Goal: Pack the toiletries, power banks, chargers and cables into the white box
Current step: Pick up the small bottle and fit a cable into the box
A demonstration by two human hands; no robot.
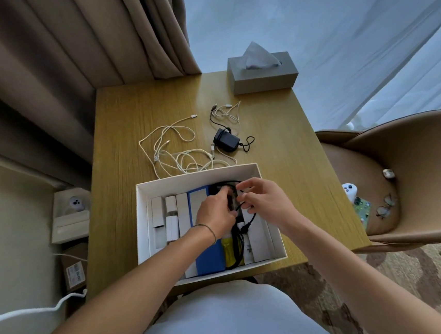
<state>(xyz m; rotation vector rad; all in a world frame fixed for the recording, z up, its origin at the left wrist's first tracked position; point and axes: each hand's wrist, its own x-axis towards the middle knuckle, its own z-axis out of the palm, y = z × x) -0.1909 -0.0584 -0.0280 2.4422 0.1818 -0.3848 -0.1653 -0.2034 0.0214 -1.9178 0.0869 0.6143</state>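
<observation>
Head view: wood surface [130, 137] by curtains. White box [196, 177] at near edge. Left hand [216, 215] and right hand [264, 200], both inside, fingers pinching black cable [249, 222]. White cables [180, 154] and black charger [226, 140] lie just beyond box's far wall, right hand nearer the charger.

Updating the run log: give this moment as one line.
hands: left, right tucking black cable | in: box | left out: white cables, charger
</observation>
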